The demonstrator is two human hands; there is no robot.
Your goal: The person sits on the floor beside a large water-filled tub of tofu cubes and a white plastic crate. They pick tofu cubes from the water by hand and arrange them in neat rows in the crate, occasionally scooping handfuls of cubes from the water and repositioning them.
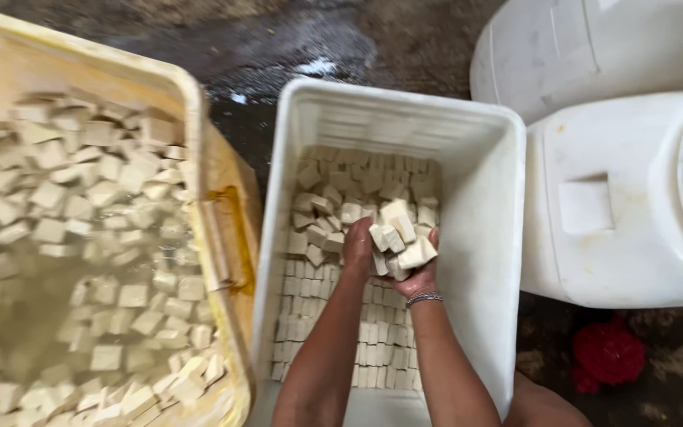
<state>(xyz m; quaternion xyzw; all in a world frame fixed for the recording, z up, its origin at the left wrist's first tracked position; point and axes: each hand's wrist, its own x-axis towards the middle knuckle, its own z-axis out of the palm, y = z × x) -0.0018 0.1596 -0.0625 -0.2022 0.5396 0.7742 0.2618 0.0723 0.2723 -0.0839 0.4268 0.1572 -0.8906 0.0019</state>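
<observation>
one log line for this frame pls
hands: left and right cupped around tofu cubes | over white crate, rows of cubes inside | yellow tub of floating cubes at left

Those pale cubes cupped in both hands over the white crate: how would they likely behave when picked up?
The cubes look soft and probably break under a tight squeeze. They are likely wet and slippery, since similar ones float in the yellow tub. The left hand and right hand cup them loosely.

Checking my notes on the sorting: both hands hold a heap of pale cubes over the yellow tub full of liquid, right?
Not quite. The head view shows both hands, left hand and right hand, holding the pale cubes over the white crate, not the yellow tub beside it.
</observation>
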